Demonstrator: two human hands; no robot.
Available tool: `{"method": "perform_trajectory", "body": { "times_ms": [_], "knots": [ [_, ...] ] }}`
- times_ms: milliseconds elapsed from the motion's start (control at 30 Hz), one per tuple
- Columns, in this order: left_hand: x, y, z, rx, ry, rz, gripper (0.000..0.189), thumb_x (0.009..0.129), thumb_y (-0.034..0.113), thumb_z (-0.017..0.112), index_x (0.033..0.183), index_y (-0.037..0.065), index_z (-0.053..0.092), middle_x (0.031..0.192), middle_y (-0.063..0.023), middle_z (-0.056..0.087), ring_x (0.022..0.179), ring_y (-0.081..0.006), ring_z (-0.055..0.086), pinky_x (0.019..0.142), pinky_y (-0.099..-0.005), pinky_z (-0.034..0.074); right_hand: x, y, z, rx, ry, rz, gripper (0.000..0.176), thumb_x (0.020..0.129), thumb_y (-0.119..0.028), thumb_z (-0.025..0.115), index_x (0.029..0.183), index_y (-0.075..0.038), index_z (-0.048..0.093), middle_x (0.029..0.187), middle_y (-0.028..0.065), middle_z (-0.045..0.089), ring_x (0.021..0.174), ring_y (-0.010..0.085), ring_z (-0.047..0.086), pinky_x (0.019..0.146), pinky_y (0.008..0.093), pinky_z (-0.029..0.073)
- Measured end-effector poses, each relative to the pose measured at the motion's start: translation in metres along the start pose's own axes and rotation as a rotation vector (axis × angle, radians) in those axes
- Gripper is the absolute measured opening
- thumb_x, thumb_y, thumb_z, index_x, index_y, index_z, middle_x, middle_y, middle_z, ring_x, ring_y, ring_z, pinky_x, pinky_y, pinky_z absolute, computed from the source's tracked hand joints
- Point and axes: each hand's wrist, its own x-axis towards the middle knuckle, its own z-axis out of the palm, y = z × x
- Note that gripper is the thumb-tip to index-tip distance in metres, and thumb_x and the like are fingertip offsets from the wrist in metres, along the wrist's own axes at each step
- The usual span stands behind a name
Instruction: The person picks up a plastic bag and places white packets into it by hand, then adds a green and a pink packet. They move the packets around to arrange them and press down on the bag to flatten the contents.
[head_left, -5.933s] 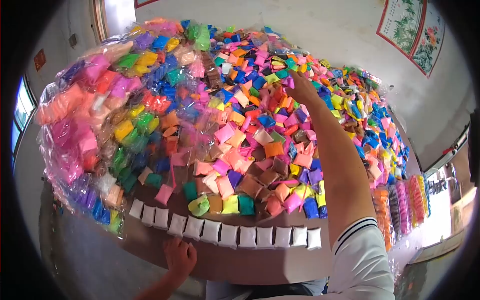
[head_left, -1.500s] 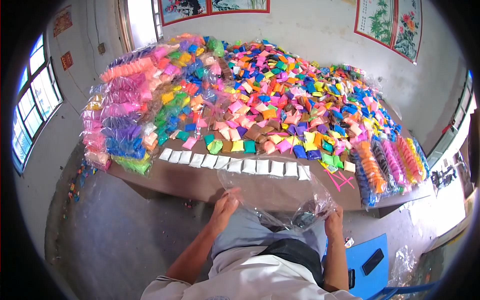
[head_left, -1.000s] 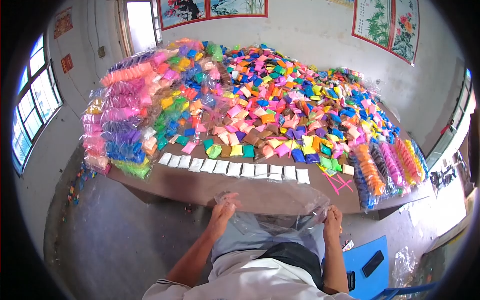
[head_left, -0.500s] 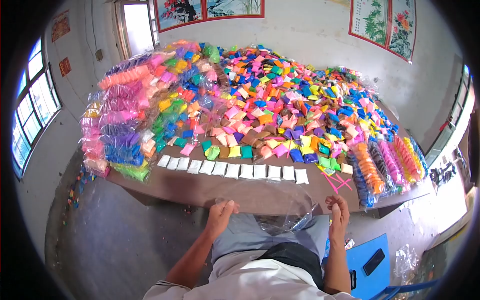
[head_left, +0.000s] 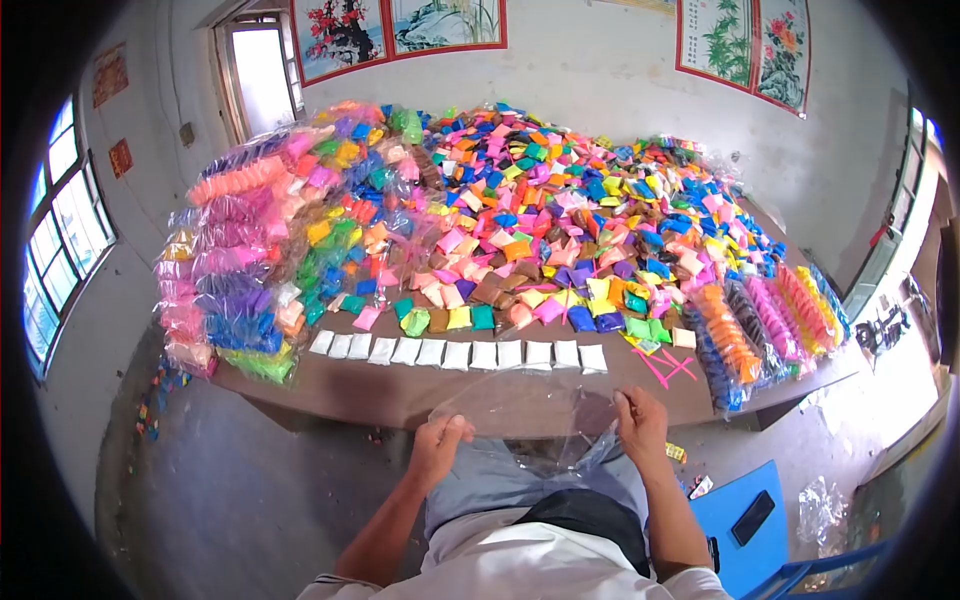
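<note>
A clear plastic bag (head_left: 530, 425) stretches between my hands, over my lap and against the front edge of the brown table (head_left: 400, 385). My left hand (head_left: 438, 446) pinches the bag's left side. On the other side, my right hand (head_left: 640, 424) has its fingers closed on the bag's right edge. Just beyond the bag, a row of several small white packets (head_left: 455, 355) lies side by side on the table. Pink strips (head_left: 668, 370) lie crossed to the right of that row.
A large heap of colourful small packets (head_left: 560, 210) covers the table's back. Filled clear bags stand stacked at the left (head_left: 235, 260) and lie at the right (head_left: 728, 330). A blue stool (head_left: 735, 525) holding a phone (head_left: 752, 517) stands at my right.
My right hand has moved left and closed on the bag's edge. My left hand stays on the other side, and the view has shifted slightly.
</note>
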Motion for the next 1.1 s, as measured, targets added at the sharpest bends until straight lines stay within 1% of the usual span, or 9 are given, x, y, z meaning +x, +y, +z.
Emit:
{"method": "perform_trajectory", "body": {
  "times_ms": [67, 167, 367, 567, 633, 867, 1000, 1033, 1100],
  "knots": [
    [0.001, -0.003, -0.002, -0.003, -0.008, 0.010, 0.037, 0.099, 0.026, 0.046, 0.088, -0.003, 0.066, 0.075, -0.0068, 0.066, 0.074, -0.0131, 0.060, 0.071, -0.0280, 0.047, -0.001, 0.001, -0.004, 0.180, -0.063, 0.181, 0.017, 0.093, -0.016, 0.061, 0.094, 0.001, 0.063, 0.076, 0.0066, 0.064, 0.068, 0.0138, 0.058, 0.063, 0.0286, 0.046],
    [0.000, -0.008, -0.001, -0.010, -0.042, 0.009, 0.038, 0.100, 0.028, 0.046, 0.089, -0.002, 0.066, 0.074, -0.0064, 0.066, 0.073, -0.0132, 0.060, 0.070, -0.0284, 0.047, -0.005, 0.008, -0.002, 0.279, 0.063, 0.140, 0.019, 0.095, -0.017, 0.058, 0.090, 0.001, 0.063, 0.069, 0.0039, 0.061, 0.063, 0.0094, 0.055, 0.061, 0.0252, 0.045],
    [-0.001, 0.001, 0.005, 0.054, -0.117, 0.034, 0.040, 0.101, 0.030, 0.045, 0.088, -0.001, 0.066, 0.074, -0.0068, 0.066, 0.073, -0.0139, 0.060, 0.070, -0.0289, 0.047, -0.010, 0.001, -0.010, 0.307, 0.288, 0.228, 0.011, 0.088, -0.011, 0.065, 0.086, 0.000, 0.062, 0.068, 0.0093, 0.057, 0.062, 0.0168, 0.055, 0.060, 0.0295, 0.044],
    [-0.001, 0.002, 0.006, 0.031, -0.090, 0.046, 0.040, 0.101, 0.029, 0.044, 0.087, -0.001, 0.066, 0.074, -0.0078, 0.066, 0.073, -0.0148, 0.061, 0.070, -0.0291, 0.048, -0.030, -0.015, -0.030, 0.141, 0.402, -0.067, 0.020, 0.071, -0.006, 0.076, 0.088, -0.004, 0.064, 0.081, 0.0114, 0.063, 0.070, 0.0234, 0.060, 0.066, 0.0302, 0.048],
    [0.000, 0.002, 0.007, 0.021, -0.102, 0.050, 0.039, 0.101, 0.028, 0.044, 0.087, -0.001, 0.066, 0.075, -0.0080, 0.066, 0.073, -0.0151, 0.061, 0.071, -0.0291, 0.048, -0.041, -0.025, -0.029, 0.193, 0.224, -0.297, 0.027, 0.068, -0.012, 0.079, 0.089, -0.005, 0.064, 0.086, 0.0120, 0.065, 0.076, 0.0274, 0.062, 0.068, 0.0335, 0.049],
    [0.000, 0.012, 0.019, 0.052, -0.153, 0.021, 0.038, 0.101, 0.028, 0.045, 0.089, -0.003, 0.065, 0.076, -0.0093, 0.066, 0.075, -0.0153, 0.063, 0.072, -0.0294, 0.049, -0.027, -0.085, 0.012, -0.003, -0.586, -0.577, 0.054, 0.079, -0.036, 0.070, 0.120, -0.004, 0.055, 0.113, 0.0142, 0.062, 0.103, 0.0311, 0.059, 0.087, 0.0410, 0.045],
    [0.001, 0.033, 0.022, 0.061, -0.148, 0.026, 0.037, 0.101, 0.026, 0.045, 0.091, -0.002, 0.066, 0.080, -0.0091, 0.067, 0.077, -0.0151, 0.063, 0.073, -0.0301, 0.050, -0.027, -0.103, 0.041, -0.061, -1.032, -0.441, 0.035, 0.083, -0.026, 0.065, 0.107, -0.003, 0.055, 0.100, 0.0160, 0.065, 0.086, 0.0361, 0.064, 0.074, 0.0461, 0.050],
    [0.000, 0.035, 0.021, 0.053, -0.150, 0.021, 0.036, 0.101, 0.026, 0.045, 0.091, -0.002, 0.066, 0.081, -0.0087, 0.067, 0.078, -0.0149, 0.062, 0.074, -0.0303, 0.050, -0.028, -0.102, 0.047, 0.019, -1.007, -0.486, 0.024, 0.083, -0.019, 0.062, 0.098, -0.002, 0.054, 0.093, 0.0164, 0.065, 0.076, 0.0376, 0.065, 0.069, 0.0482, 0.051],
    [-0.001, 0.031, 0.018, 0.025, -0.139, 0.007, 0.033, 0.100, 0.024, 0.048, 0.092, -0.002, 0.066, 0.083, -0.0084, 0.067, 0.079, -0.0150, 0.062, 0.075, -0.0300, 0.049, -0.035, -0.101, 0.060, 0.000, -0.889, -0.504, 0.023, 0.079, -0.014, 0.062, 0.096, -0.001, 0.053, 0.095, 0.0174, 0.064, 0.081, 0.0365, 0.065, 0.072, 0.0466, 0.052]
  ]
}}
